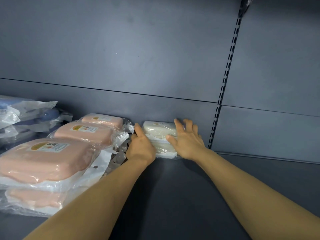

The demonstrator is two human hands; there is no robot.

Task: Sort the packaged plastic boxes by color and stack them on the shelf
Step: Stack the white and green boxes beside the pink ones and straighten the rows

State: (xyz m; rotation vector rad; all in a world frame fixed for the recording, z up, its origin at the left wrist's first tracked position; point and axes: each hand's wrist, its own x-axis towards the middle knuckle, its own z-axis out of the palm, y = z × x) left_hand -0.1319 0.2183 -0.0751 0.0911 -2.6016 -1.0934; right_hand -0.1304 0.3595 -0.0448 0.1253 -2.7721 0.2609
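Note:
A small stack of white packaged boxes [160,131] stands at the back of the dark shelf [173,196], against the rear panel. My left hand [141,148] presses its left side with straight fingers. My right hand [187,142] lies flat on the stack's right side and top, fingers spread. To the left, pink packaged boxes [45,160] sit in stacks running from front to back. Blue packaged boxes [26,116] are piled at the far left.
A slotted upright rail [223,87] runs down the rear panel just right of the white stack. Loose clear wrapping [119,153] bunches between the pink and white stacks. Bare shelf surface extends to the right and in front of the white stack.

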